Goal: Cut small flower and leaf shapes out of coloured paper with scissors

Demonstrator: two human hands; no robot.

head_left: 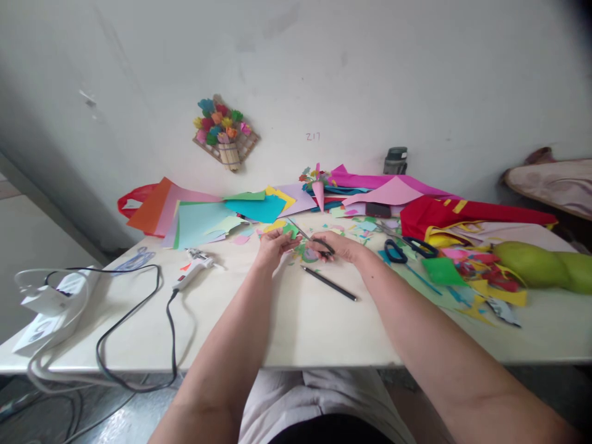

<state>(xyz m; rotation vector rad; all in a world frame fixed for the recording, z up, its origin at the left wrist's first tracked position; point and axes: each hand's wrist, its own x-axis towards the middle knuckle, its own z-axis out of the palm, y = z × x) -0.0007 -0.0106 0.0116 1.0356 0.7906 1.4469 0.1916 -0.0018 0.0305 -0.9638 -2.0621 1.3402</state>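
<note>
Two hands work just beyond the black pencil (329,283) on the pale surface (324,345). The left hand (274,245), beyond the pencil and to its left, pinches a small green paper piece (290,230); the right hand (337,245), directly beyond the pencil, grips the scissors (307,238) by their dark handles. Their blades lie against the green piece, though whether they bite into it is too small to tell. Cutting looks well under way: many small paper scraps (367,226) lie scattered beyond the pencil, and a pink paper cone (318,192) with tiny flowers stands farther back. The green piece seems unfinished. Large sheets, such as the teal sheet (259,208) beyond and left of the pencil, remain mostly whole, and the glue gun (194,271), well left of it, lies unheld.
</note>
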